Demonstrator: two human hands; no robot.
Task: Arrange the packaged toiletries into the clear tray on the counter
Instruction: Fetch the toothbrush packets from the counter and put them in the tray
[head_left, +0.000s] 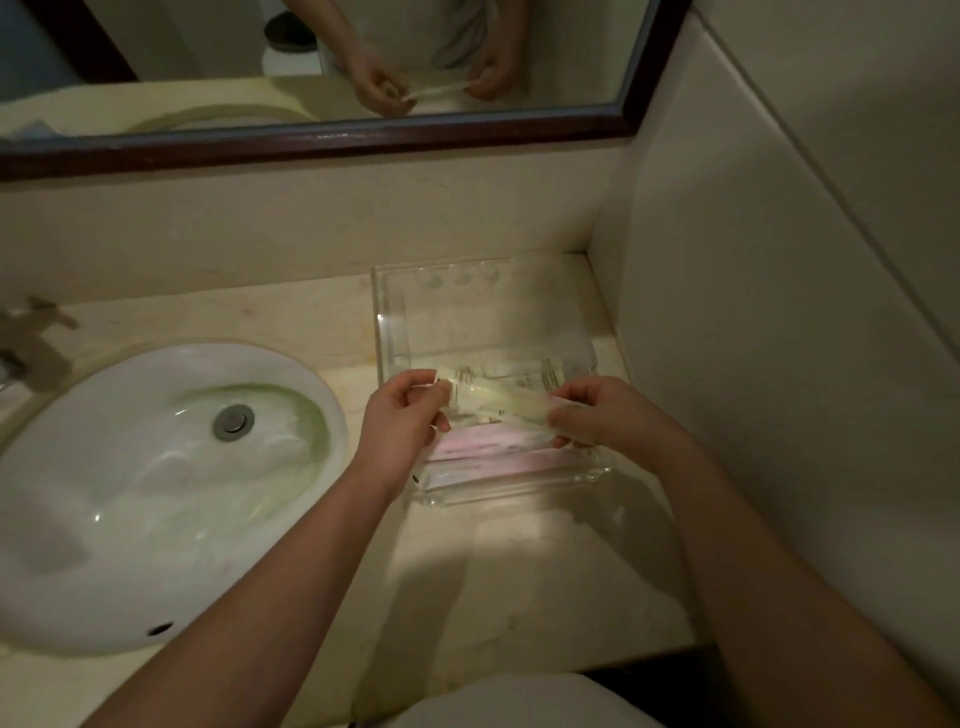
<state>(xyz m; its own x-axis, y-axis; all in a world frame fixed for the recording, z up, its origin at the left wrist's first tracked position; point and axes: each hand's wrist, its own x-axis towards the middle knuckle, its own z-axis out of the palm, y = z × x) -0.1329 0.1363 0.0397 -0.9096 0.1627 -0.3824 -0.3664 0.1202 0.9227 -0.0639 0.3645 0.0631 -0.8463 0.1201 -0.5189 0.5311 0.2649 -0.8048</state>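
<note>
Long packet held over the tray

Left hand (402, 415) and right hand (597, 415) each pinch an end of the pale yellow plastic-wrapped packet (498, 402), its long axis crosswise above the clear plastic tray's (395, 332) near end.

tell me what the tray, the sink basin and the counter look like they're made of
Tray: clear rigid plastic, likely acrylic; see-through walls with glints. Sink basin: glossy white ceramic, judging by its sharp highlights. Counter: beige polished stone, perhaps marble; faint veining.

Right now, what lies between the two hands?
In the head view, a pale yellow packet spans from left hand to right hand, over the clear tray.
</note>
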